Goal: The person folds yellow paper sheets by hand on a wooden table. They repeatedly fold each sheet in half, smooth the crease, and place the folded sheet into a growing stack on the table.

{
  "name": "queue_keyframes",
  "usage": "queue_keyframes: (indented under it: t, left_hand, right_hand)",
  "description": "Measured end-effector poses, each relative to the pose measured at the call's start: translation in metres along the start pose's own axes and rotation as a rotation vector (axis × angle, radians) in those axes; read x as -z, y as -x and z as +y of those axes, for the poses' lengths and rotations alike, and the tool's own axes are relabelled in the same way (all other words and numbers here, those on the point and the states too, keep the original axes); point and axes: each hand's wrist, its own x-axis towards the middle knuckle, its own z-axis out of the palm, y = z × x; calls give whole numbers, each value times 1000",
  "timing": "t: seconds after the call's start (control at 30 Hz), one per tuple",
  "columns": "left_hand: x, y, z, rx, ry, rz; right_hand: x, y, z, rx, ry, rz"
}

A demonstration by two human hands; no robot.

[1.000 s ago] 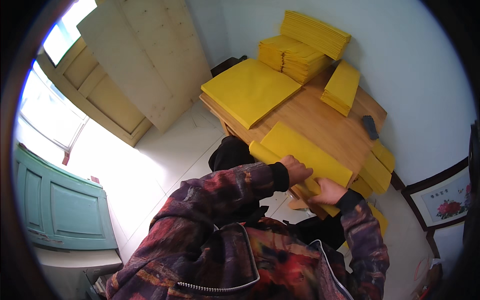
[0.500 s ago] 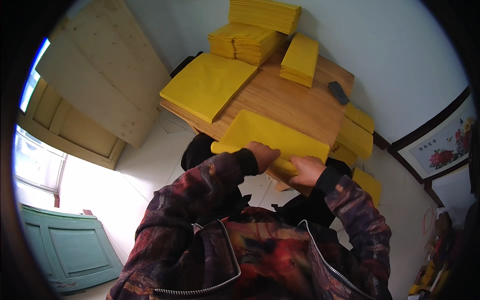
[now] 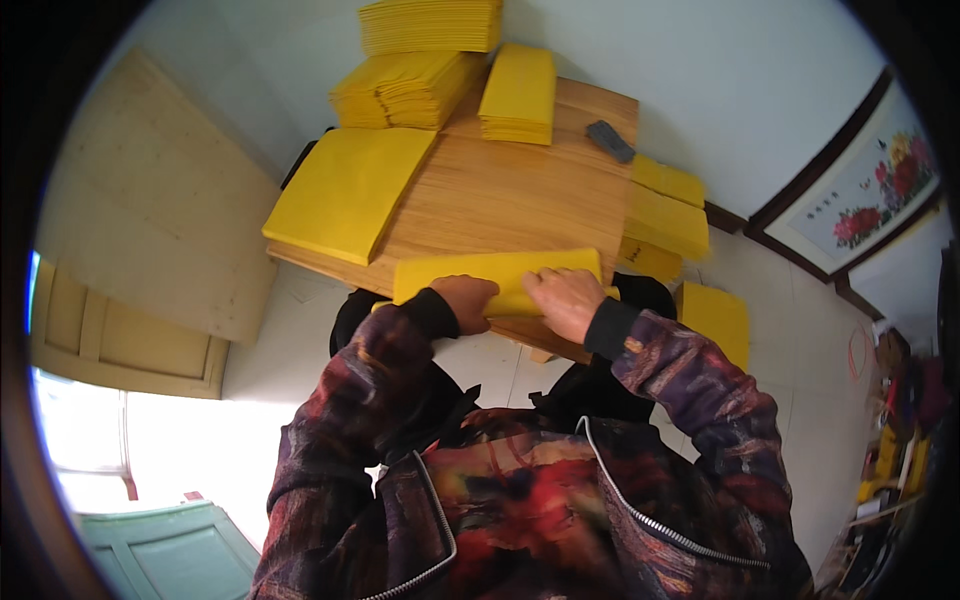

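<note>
**Wooden table, both hands on one yellow sheet at the near edge**

Wooden table (image 3: pixel 500 195) stands against a pale wall, loaded with yellow paper. Folded yellow sheet (image 3: pixel 497 272) lies at the table's near edge, directly in front of the person, long axis running left to right across the body line. Left hand (image 3: pixel 465 300) presses down on its lower middle part, fingers curled over the near edge. Right hand (image 3: pixel 560 300) lies flat just beside it, palm down, fingers spread narrow on the same sheet. Both hands touch the sheet and sit almost side by side; neither is clearly nearer, since both are already on it. Sheet's left end sticks out past the left hand, right end reaches past the right hand only slightly.

Further back on the table: a large flat yellow stack (image 3: pixel 350 190) at the left corner, overhanging the edge; a taller pile (image 3: pixel 400 88) behind it; a narrow stack (image 3: pixel 518 95) at centre back. A small dark remote-like object (image 3: pixel 609 141) lies near the right back corner. More yellow bundles (image 3: pixel 665 215) sit off the table's right side, lower down. A framed flower picture (image 3: pixel 880 185) leans by the wall at right.
</note>
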Motion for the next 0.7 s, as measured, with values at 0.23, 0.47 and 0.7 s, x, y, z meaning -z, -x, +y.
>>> queue_keyframes:
  t: [0.23, 0.47, 0.7]
  left_hand:
    - [0, 3, 19, -114, -240, 155]
    - [27, 2, 5, -33, 206, -213]
    - [22, 2, 16, 24, -265, 60]
  right_hand:
    - [9, -12, 15, 30, -623, -443]
    - [10, 1, -6, 49, 115, 176]
    - [27, -4, 23, -40, -779, -531]
